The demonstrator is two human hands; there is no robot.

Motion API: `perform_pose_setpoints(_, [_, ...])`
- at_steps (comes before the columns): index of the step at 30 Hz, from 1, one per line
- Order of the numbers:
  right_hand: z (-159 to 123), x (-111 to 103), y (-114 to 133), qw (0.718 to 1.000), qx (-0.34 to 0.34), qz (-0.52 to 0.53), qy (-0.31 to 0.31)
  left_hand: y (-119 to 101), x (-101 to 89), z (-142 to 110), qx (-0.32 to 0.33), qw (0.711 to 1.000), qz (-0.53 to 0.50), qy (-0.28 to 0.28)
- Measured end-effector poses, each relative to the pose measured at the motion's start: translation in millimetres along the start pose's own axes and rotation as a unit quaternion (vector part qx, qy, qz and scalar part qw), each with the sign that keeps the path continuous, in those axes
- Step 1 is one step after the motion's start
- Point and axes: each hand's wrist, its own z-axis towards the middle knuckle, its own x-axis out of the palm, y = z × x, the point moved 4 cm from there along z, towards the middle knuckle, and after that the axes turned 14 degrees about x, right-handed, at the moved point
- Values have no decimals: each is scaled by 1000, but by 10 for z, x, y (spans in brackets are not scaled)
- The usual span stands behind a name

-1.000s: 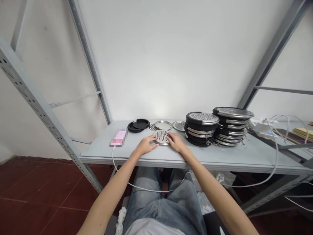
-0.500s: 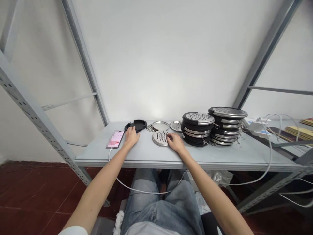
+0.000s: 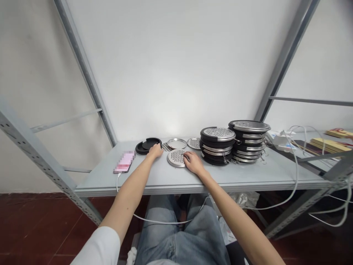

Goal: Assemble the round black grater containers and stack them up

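Note:
My right hand (image 3: 193, 163) has its fingers curled over the right edge of a round perforated metal plate (image 3: 175, 158), which lies flat near the middle of the table. My left hand (image 3: 156, 151) is at the right edge of a black round tray (image 3: 142, 148) with a raised, notched rim. Its fingers are closed together; what they hold, if anything, is hidden. Just beyond them lie a small perforated disc (image 3: 166, 147), partly covered, and a shiny metal ring (image 3: 177, 143). Another slotted metal disc (image 3: 194, 143) lies farther right.
Two stacks of black-rimmed perforated metal discs, a nearer one (image 3: 217, 147) and a taller one (image 3: 249, 141), stand right of my right hand, with small chains hanging off. A phone (image 3: 124, 162) on a white cable lies at left. Metal shelf posts (image 3: 88, 73) frame the table (image 3: 165, 180).
My left hand has moved right, from over the front of the black tray to its right edge. My right hand stays on the perforated plate. The view has shifted slightly.

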Motion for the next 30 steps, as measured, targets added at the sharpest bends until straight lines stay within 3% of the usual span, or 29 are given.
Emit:
perform_pose_setpoints(10, [-1, -10, -11, 1000, -5, 14, 4, 46, -67, -76, -11, 999, 41, -22])
perform_pose_setpoints(14, [-12, -21, 6, 1000, 2, 14, -5, 58, -204, -113, 13, 997, 49, -52])
perform_pose_setpoints(18, [-5, -31, -34, 999, 47, 5, -13, 53, -411, -257, 84, 992, 38, -84])
perform_pose_setpoints(23, [3, -64, -110, 993, 105, -11, -47, 2, -591, -601, 276, 953, 19, -125])
perform_pose_setpoints(27, [-49, -164, 14, 991, 17, 13, -128, -119, -625, -850, 354, 930, 2, -95])
perform_pose_setpoints(30, [-108, -191, 144, 988, -89, 41, -117, -267, -630, -950, 385, 920, -18, -71])
